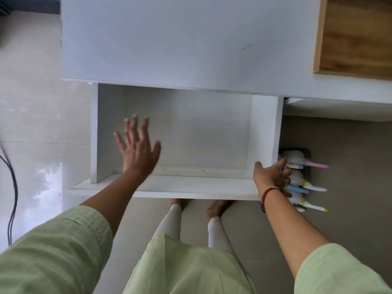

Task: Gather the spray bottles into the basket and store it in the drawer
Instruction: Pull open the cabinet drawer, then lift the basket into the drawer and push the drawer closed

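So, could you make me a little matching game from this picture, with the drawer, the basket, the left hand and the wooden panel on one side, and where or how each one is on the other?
Things:
1. drawer
2. basket
3. left hand
4. wooden panel

Place or state:
A. fingers spread, above the drawer
B. on the floor, to the right of the drawer
C. pulled open
D. upper right corner of the view

Pairs: 1-C, 2-B, 3-A, 4-D
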A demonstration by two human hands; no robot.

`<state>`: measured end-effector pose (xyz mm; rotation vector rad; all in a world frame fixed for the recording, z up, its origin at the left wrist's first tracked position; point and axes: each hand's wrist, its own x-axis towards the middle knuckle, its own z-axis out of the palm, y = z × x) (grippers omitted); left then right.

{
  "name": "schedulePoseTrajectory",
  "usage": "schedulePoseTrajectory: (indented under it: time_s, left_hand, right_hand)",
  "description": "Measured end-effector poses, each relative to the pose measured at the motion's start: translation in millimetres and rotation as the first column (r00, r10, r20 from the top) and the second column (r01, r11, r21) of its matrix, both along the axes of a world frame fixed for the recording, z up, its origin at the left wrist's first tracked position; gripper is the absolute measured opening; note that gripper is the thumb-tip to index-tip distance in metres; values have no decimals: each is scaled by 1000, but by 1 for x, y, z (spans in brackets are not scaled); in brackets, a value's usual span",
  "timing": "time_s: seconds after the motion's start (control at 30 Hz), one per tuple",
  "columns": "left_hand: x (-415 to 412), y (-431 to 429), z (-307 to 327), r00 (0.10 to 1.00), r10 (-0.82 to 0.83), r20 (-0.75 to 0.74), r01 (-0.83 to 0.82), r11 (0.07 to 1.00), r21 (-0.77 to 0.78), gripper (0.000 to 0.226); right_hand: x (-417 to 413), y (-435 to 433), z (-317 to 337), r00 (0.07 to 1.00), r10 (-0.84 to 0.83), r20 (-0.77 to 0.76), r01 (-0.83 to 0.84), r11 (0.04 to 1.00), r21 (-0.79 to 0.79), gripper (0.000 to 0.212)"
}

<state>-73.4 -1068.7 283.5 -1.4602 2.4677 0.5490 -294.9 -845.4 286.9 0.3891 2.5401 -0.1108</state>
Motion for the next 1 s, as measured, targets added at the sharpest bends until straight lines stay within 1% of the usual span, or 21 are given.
schedulePoseTrajectory:
  time_s: [0.07, 0.13, 0.2, 0.23, 0.4, 0.57, 0.63, 0.73, 0.77, 0.87, 1.0]
  left_hand:
    - [-29, 22, 6, 980, -199, -21, 199, 979, 39, 74]
    - [-58, 47, 11, 920, -388, -49, 390, 919, 56, 73]
    - [-90, 74, 15, 851, -519, -85, 523, 851, 47, 72]
    - [-104, 85, 17, 829, -551, -100, 556, 830, 39, 72]
    - [-172, 145, 26, 754, -642, -136, 648, 761, 1, 70]
    - [-211, 193, 34, 696, -707, -127, 712, 703, -7, 68]
    - [-227, 214, 36, 652, -752, -97, 756, 655, 4, 68]
    - [-255, 247, 33, 558, -828, -65, 829, 559, 2, 70]
    - [-266, 259, 31, 537, -841, -74, 843, 538, -5, 70]
    - [-298, 293, 18, 492, -865, -104, 869, 495, -7, 70]
    - [-329, 315, -3, 452, -885, -111, 892, 449, 48, 72]
  right_hand:
    - [-6, 3, 6, 999, 27, -36, -28, 999, -35, 75]
    - [-16, 9, 11, 997, 53, -62, -57, 997, -58, 75]
    - [-26, 16, 12, 994, 70, -88, -76, 994, -74, 76]
    - [-29, 18, 11, 992, 78, -102, -87, 992, -87, 76]
    - [-56, 62, 12, 991, 45, -122, -63, 987, -146, 75]
    - [-84, 140, 21, 984, -57, -166, 26, 982, -186, 71]
    - [-96, 177, 24, 981, -84, -173, 55, 984, -170, 70]
    - [-107, 229, 22, 969, -108, -221, 80, 988, -131, 67]
    - [-110, 245, 20, 962, -136, -237, 109, 986, -124, 66]
    - [-113, 290, 11, 925, -285, -249, 265, 958, -110, 66]
    - [-95, 328, -7, 844, -480, -240, 464, 877, -122, 65]
